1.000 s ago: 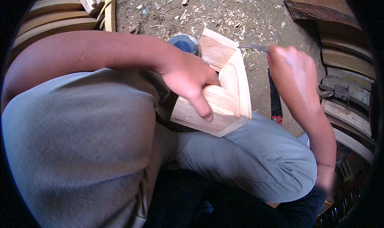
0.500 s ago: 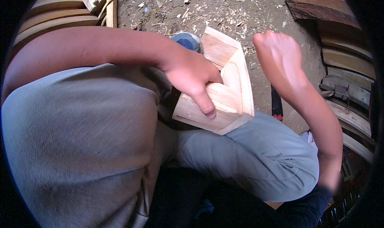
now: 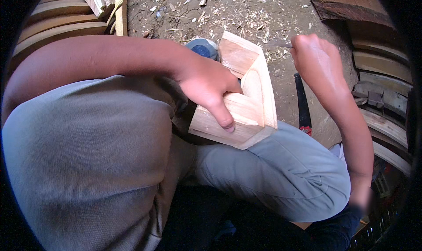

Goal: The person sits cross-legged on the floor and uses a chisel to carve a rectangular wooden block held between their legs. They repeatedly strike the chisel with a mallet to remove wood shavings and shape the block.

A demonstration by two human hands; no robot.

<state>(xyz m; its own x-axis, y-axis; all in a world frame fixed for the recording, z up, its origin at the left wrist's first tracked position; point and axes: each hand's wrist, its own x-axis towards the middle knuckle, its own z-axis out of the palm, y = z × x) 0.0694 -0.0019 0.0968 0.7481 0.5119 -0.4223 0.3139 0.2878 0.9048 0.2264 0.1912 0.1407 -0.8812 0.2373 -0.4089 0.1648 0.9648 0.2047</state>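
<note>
My left hand (image 3: 209, 88) grips a pale wooden box-like piece (image 3: 268, 90) with angled walls. The thumb presses on its near face, while the other fingers reach into the hollow and are partly hidden. The piece rests against my trousered leg (image 3: 272, 172). To the right of it and apart from it, my right hand (image 3: 318, 59) is closed in a fist around a knife, whose thin dark blade (image 3: 279, 44) points left towards the wood's far corner. The knife's handle is hidden inside the fist.
Pale wood shavings (image 3: 259, 18) litter the dirt floor. Curved boards (image 3: 66, 20) are stacked at the far left, and more timber (image 3: 378, 66) lines the right side. A black strip-like tool with a red end (image 3: 303, 103) lies beside my leg. My shoe (image 3: 204, 47) is behind the wood.
My right hand has shifted slightly right, and the knife blade now shows to its left. The black tool is more exposed. My left hand and the wooden piece have barely moved.
</note>
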